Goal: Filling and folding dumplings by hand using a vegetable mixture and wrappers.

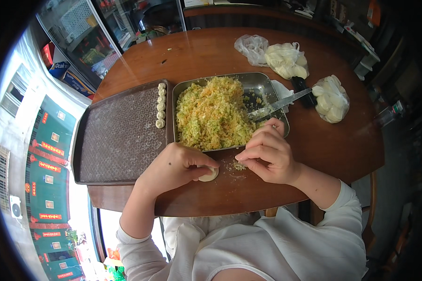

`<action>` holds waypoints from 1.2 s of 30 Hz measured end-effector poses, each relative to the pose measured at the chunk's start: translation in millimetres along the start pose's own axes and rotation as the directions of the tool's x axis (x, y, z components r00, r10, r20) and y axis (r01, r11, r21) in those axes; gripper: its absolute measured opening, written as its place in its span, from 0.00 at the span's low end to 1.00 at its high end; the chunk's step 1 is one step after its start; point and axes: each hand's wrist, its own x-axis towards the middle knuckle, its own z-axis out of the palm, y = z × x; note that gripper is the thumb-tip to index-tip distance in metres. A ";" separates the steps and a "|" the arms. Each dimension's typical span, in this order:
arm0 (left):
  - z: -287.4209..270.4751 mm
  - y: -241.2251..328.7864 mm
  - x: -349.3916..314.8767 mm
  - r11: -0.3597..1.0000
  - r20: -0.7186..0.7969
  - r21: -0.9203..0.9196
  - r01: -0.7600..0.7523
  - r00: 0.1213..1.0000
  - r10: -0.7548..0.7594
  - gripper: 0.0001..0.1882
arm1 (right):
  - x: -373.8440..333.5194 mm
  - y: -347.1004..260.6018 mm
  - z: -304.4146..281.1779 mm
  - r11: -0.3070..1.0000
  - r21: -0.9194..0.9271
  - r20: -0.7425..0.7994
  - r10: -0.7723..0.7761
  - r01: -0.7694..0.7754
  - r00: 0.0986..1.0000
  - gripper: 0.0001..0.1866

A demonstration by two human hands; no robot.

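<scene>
My left hand point(176, 167) is closed, thumb and fingers gripping a small round piece of pale dough point(210, 175) at the table's near side. To its right, my right hand point(272, 154) has thumb and fingertips pinched together; what they hold, if anything, is too small to make out. Just below those fingertips lie crumbs of chopped filling point(239, 166) on the wood. Beyond both hands a rectangular metal tray point(284, 126) carries a tall heap of yellow-green chopped filling point(213, 112). A long metal blade point(281, 104) with a black handle rests across its right rim.
A dark patterned baking tray point(119, 136) is on the left, with a column of small shaped dumplings point(161, 105) along its right edge. Plastic bags of pale dough pieces point(287, 60) point(331, 99) sit at the far right. The wooden table point(211, 199) curves at its near edge.
</scene>
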 end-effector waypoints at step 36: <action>60.7 18.9 33.3 0.840 -0.434 -0.522 -0.146 0.894 -0.114 0.08 | -5.6 8.7 2.9 0.967 0.211 -0.131 0.172 -0.143 0.976 0.04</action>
